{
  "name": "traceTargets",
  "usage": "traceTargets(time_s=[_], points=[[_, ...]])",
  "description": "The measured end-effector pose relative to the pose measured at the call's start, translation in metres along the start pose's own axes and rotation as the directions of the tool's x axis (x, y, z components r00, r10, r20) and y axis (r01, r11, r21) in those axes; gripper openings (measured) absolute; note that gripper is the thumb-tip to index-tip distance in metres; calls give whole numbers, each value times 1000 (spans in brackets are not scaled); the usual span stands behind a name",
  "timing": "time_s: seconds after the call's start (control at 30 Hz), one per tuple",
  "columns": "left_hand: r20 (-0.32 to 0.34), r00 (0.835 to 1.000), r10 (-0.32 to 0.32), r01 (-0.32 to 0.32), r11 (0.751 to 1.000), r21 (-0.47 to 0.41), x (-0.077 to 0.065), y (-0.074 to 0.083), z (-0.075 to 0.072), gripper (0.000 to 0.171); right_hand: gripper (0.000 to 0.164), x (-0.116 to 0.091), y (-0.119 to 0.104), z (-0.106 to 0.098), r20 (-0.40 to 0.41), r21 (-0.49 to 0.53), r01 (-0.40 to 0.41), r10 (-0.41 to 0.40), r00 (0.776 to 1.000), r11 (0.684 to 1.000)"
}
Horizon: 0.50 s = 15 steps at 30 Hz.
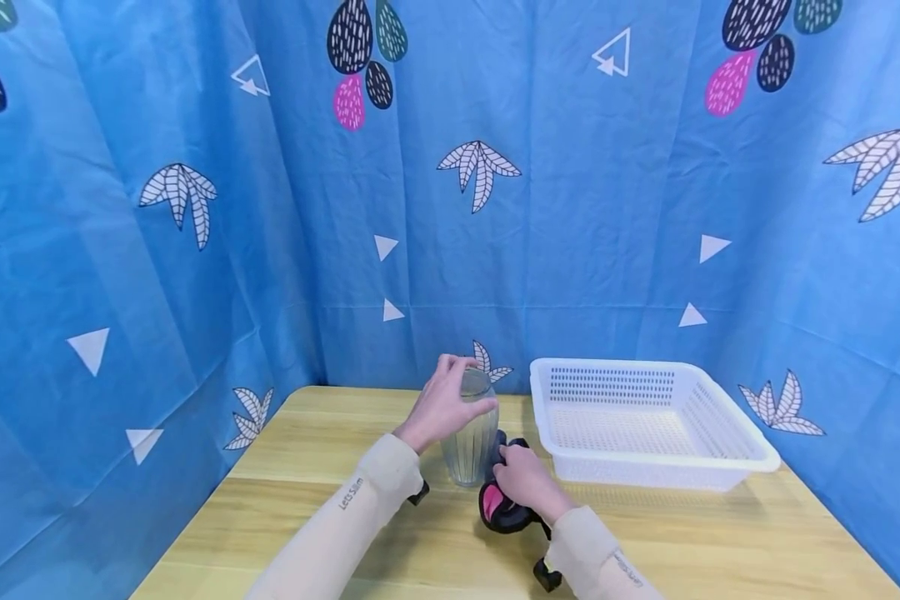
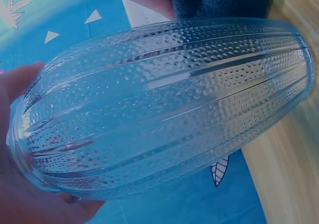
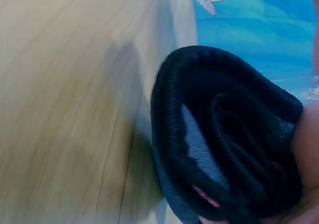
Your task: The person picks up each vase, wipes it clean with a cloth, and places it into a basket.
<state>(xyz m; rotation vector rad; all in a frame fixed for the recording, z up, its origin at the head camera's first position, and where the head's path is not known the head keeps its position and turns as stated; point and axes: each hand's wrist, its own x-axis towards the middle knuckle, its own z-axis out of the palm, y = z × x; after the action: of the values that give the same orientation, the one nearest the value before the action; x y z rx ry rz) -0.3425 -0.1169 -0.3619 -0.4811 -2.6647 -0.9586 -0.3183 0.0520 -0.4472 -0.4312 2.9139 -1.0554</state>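
Observation:
A clear glass vase (image 1: 467, 457) with vertical ribs and a dimpled surface stands near the middle of the table. My left hand (image 1: 444, 407) grips it around the top, thumb on the near side and fingers on the far side. In the left wrist view the vase (image 2: 164, 109) fills most of the picture, and nothing shows inside it. Just right of it, my right hand (image 1: 528, 477) holds a bunched dark cloth (image 1: 504, 512) with pink patches, close against the vase's side. The right wrist view shows this cloth (image 3: 219, 134) rolled into thick folds.
A white plastic basket (image 1: 652, 471) with perforated walls sits at the back right of the wooden table (image 1: 330, 442), right of my right hand. A blue patterned curtain (image 1: 450, 267) hangs behind the table and along both sides.

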Motion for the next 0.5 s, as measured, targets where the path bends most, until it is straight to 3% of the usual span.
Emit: traceTargets(time_s=[0.3,0.5], points=[[8,1000,-14,14,1000,17,2,3,-8,72,48,-6,-20,-40,-61,157,22,-12,998,987],[71,997,-3,2,1000,6,4,3,-11,72,48,-3,-35,-63,-152,119,82,-63,986,990]])
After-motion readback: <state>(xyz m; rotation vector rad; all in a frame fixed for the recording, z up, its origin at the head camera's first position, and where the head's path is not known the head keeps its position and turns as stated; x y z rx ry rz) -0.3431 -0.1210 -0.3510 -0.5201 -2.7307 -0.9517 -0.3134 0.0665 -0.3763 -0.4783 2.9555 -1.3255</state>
